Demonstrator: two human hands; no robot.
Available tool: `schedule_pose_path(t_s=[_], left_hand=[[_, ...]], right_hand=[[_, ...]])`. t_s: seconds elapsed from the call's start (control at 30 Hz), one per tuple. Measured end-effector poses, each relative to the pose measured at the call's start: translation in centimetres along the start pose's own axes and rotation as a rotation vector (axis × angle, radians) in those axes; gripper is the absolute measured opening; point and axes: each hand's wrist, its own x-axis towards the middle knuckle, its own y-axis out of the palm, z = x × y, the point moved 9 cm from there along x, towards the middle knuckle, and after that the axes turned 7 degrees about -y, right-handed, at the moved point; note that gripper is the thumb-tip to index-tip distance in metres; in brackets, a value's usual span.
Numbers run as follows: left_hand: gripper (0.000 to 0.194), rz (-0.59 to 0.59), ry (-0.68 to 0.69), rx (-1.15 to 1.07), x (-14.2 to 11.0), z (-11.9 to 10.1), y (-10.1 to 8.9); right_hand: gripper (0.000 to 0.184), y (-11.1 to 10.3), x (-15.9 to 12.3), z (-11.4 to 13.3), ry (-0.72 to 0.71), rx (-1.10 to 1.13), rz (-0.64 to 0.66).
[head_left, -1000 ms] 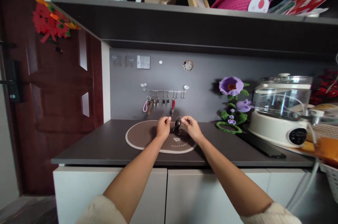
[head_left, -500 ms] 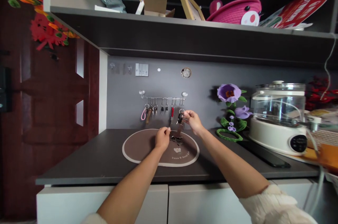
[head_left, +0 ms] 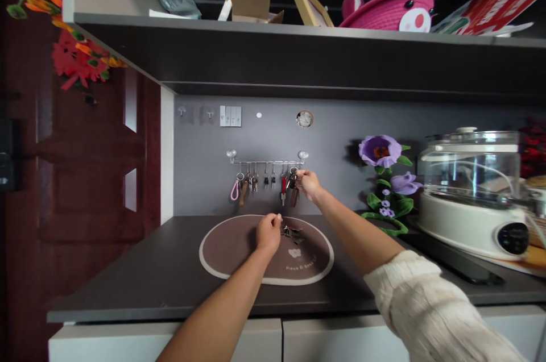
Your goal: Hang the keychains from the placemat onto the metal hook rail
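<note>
Brown-fob key bunch (head_left: pixel 294 197) hanging near-vertical at the right end of steel hook rail (head_left: pixel 264 162), just above frame centre, pinched in right hand (head_left: pixel 307 184), arm raised from lower right. Loose key bunch (head_left: pixel 292 231) flat on oval brown mat (head_left: pixel 226 254) on the desk (head_left: pixel 128 288), just right of left hand (head_left: pixel 268 232), fingers curled, grip unclear.

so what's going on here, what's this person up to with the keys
A person is handling keys with bare hands above a dark grey countertop. The right hand holds a bunch of metal keys with a brown fob up at a chrome wall rail, beside other hanging keys. The left hand is down on a brown oval mat with a cream border, right next to a small heap of dark keys.
</note>
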Motion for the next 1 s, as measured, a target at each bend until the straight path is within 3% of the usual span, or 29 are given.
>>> schedule_pose_path(t_s=[0.1, 0.37, 0.7, 1.0], left_hand=[[0.030, -0.027, -0.027, 0.037, 0.1, 0.3, -0.3], [0.029, -0.066, -0.075, 0.085, 0.1, 0.8, -0.7], [0.030, -0.062, -0.073, 0.124, 0.2, 0.8, -0.6], [0.028, -0.067, -0.077, 0.131, 0.1, 0.7, -0.7]], right_hand=[[0.009, 0.0, 0.5, -0.8, 0.087, 0.034, -0.055], [0.011, -0.2, 1.8, -2.6, 0.138, -0.004, -0.153], [0.005, -1.2, 2.6, -4.3, 0.114, -0.071, -0.245], [0.008, -1.6, 2.6, -5.0, 0.075, -0.100, -0.234]])
